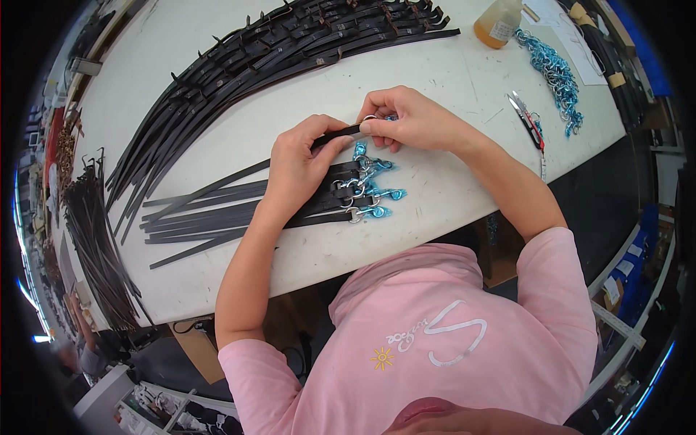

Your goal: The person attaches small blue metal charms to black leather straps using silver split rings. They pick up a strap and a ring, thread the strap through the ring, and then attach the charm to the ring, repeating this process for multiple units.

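Pink shirt fabric (449, 290) lies nearest, beside the desk (333, 250). Above the desk, fingers of the left hand (301, 163) pinch a black strap (337, 135); fingers of the right hand (417, 119) pinch it beside a metal ring (368, 117). Blue-wrapped clasps (377, 212) lie nearer the person.

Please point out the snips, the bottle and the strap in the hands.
Snips (528, 124): head view, on the handles.
Bottle (496, 22): head view, on its body.
Held strap (338, 135): head view, on its exposed black stretch.
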Motion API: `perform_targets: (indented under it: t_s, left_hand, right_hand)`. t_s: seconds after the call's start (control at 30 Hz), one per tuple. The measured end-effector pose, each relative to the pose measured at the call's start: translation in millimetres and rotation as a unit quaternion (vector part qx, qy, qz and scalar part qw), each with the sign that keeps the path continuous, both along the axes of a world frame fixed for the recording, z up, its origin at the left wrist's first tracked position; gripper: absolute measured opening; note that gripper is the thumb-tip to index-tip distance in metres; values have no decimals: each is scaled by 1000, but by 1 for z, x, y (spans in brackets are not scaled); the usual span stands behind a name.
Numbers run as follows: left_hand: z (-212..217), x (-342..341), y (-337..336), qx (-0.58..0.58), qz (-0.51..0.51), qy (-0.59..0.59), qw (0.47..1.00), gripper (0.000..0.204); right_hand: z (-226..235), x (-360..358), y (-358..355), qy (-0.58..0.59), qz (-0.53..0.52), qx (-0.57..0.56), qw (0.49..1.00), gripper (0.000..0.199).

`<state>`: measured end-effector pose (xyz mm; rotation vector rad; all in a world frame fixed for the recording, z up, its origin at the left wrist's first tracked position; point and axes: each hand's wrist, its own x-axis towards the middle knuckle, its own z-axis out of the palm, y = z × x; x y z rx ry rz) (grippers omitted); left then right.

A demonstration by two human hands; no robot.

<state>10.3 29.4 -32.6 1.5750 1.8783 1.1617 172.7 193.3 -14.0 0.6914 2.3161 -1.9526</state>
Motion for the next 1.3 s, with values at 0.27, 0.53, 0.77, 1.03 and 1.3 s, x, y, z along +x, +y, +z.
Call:
perform_targets:
  t_s: [0.27,0.53,0.77,1.03,1.3]
  left_hand:
    - [-3,8,-3,36,17,80,996,14]
    - [0,10,-6,35,20,92,995,15]
    - [1,10,-6,42,19,94,995,14]
    - [6,14,-8,32,30,109,993,13]
    - [6,16,-9,33,48,121,991,12]
  right_hand:
    - [1,3,0,-1,21,-10,1000,16]
    - [2,2,0,-17,32,-24,999,16]
    - [-1,2,0,-9,32,-29,999,16]
    - [-1,2,-3,9,23,-42,999,14]
    - [-3,2,-6,19,13,-34,999,14]
